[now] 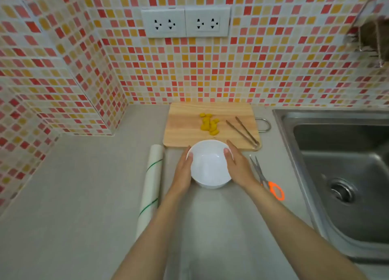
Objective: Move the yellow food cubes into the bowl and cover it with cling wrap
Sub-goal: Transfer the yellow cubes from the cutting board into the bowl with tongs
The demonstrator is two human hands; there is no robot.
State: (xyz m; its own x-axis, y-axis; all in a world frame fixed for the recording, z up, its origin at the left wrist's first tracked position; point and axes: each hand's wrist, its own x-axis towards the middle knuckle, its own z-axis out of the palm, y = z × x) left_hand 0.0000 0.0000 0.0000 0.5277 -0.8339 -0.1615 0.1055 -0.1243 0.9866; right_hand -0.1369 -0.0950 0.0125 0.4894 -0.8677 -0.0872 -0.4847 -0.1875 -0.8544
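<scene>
An empty white bowl [209, 164] stands on the grey counter just in front of a wooden cutting board [185, 130]. My left hand [183, 171] cups its left side and my right hand [239, 166] cups its right side, thumbs on the rim. Several yellow food cubes [209, 123] lie in a small heap near the middle of the board. Metal tongs [244, 131] rest on the board's right part. A roll of cling wrap [150, 187] lies lengthwise on the counter left of my left arm.
Scissors with orange handles [267, 179] lie on the counter right of my right hand. A steel sink [341, 174] fills the right side. Tiled walls enclose the back and left, with two sockets [185, 22] above the board.
</scene>
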